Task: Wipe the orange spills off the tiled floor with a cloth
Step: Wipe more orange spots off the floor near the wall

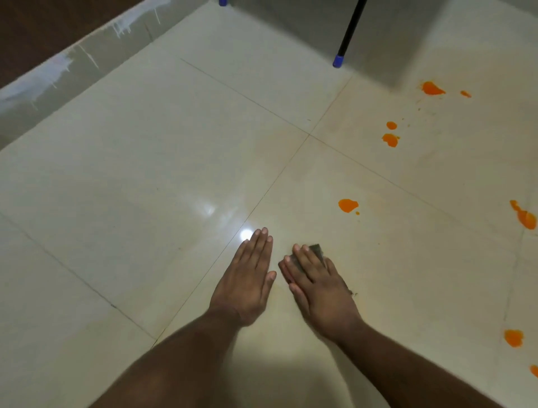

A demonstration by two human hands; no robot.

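Observation:
My right hand (317, 285) lies flat with straight fingers on a small dark cloth (317, 250), pressing it onto the cream tiled floor (174, 163); only the cloth's far corner and edges show. My left hand (247, 276) rests flat on the floor just left of it, fingers straight, holding nothing. Orange spills lie to the right: one blob (348, 205) nearest, ahead of the cloth, a pair (390, 139) farther off, another (432, 88) near the far shadow, and more at the right edge (525, 217) and lower right (513, 337).
A black leg with a blue foot (338, 60) stands at the back, a second blue foot (223, 3) at the top edge. A tiled skirting with white paint drips (67, 70) runs along the left wall.

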